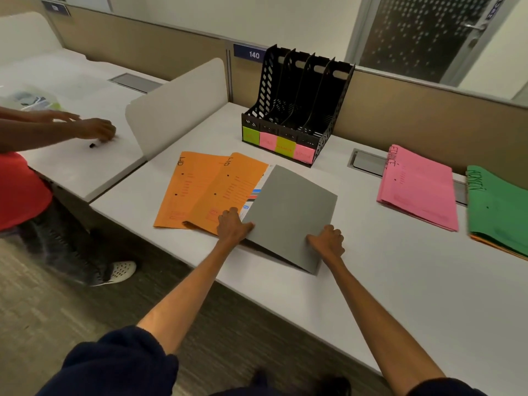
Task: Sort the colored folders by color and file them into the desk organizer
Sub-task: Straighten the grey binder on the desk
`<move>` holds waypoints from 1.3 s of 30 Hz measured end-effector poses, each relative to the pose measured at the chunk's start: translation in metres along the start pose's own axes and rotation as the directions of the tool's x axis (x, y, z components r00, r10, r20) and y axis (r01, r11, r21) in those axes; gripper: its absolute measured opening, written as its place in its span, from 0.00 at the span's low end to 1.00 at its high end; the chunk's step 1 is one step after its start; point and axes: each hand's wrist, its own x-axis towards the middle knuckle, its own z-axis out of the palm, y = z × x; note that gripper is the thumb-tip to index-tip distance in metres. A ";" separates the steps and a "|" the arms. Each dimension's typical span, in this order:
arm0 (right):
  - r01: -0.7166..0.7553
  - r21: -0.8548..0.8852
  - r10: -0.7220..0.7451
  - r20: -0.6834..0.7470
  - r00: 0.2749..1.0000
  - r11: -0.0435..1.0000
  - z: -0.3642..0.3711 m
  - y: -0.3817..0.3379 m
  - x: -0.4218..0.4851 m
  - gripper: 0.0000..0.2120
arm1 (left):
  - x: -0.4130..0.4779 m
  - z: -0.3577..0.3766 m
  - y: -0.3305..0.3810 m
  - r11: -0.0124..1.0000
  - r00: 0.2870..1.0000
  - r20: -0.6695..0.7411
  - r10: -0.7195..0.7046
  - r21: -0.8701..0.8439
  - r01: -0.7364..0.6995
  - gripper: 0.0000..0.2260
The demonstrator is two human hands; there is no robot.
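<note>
Gripping the grey folder [291, 207] at lower centre of the frame with both hands: left hand [233, 225] on its left corner, fingers curled, thumb on top; right hand [328, 241] clamped on the near edge, fingers curled round it. Holding the near edge lifted off the tabletop [371, 281], to judge by the shadow underneath.

Likely trouble first. Could drag or spill the white sheet [254, 195] with coloured stripes peeking out from under the folder's left side, if lifted fast or tilted. Could also nudge the two orange folders [200, 190] just left of it, right beside the left hand, and undo that pile. Might misfile: no grey tag to be seen among the green, pink, yellow-green and pink labels on the front of the black desk organizer [297, 101] at upper centre, with nothing visible in its four slots. Might catch a floppy corner on a divider on the way in, given thin card held only along one side. Little danger to the pink folders [420, 192] and the green folder [497, 207] at far right, well apart.

As for looks: plain matt grey, unmarked on the visible face, rectangular, flat and uncreased, turned diagonally. Thin and light by appearance, probably bendy; better carried with support under the middle.
</note>
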 end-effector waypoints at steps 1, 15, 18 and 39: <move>-0.004 -0.010 0.004 -0.001 1.000 1.000 0.001 0.000 -0.001 0.31 | 0.000 0.000 -0.001 1.000 1.000 0.006 -0.004 0.002 0.004 0.29; 0.377 -0.029 -0.378 -0.047 0.925 0.926 0.028 -0.085 -0.018 0.22 | 0.012 -0.030 -0.039 0.994 0.985 -0.164 -0.052 -0.106 0.035 0.21; 0.470 -0.031 -0.471 -0.008 0.882 0.882 0.045 -0.119 -0.022 0.21 | 0.019 -0.045 -0.051 0.994 0.980 -0.183 -0.083 -0.079 0.069 0.22; 0.671 -0.194 -0.609 0.297 0.735 0.715 0.122 -0.166 -0.038 0.21 | 0.047 -0.075 -0.105 0.886 0.964 0.103 -0.245 -0.379 0.266 0.17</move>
